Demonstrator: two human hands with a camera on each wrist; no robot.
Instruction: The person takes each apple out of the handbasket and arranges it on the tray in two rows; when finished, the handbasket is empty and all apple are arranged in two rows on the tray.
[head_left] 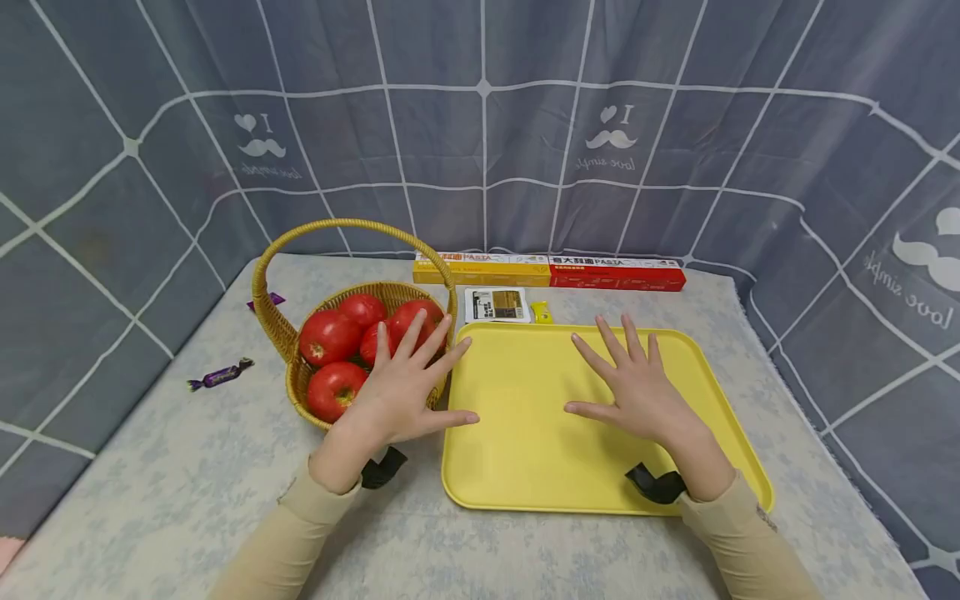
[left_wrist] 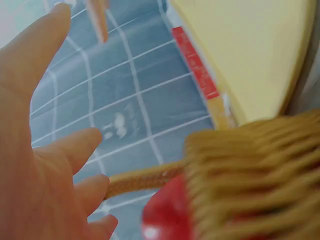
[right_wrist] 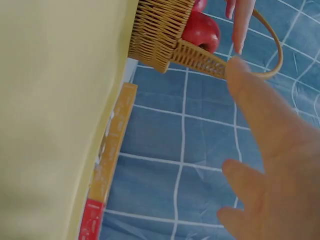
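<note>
My left hand (head_left: 401, 387) is spread wide above the near right side of a wicker basket (head_left: 296, 392), its fingers overlapping the rim in the head view. Several red apples (head_left: 331, 337) lie in the basket, and its tall handle (head_left: 352, 223) arches over them. With fingers splayed, my right hand (head_left: 641, 387) hovers over the yellow tray (head_left: 517, 467). Neither hand holds anything. In the left wrist view the wicker side (left_wrist: 255, 170) stands beside the left palm, with part of an apple (left_wrist: 170, 210) behind it.
Behind the tray lie a yellow pasta box (head_left: 480, 270) and a red pasta box (head_left: 617, 274) end to end. A white packet (head_left: 497, 305) and a small yellow packet (head_left: 542, 312) are between boxes and tray. Left of the basket are a purple wrapped candy (head_left: 221, 377) and another purple wrapper (head_left: 267, 301).
</note>
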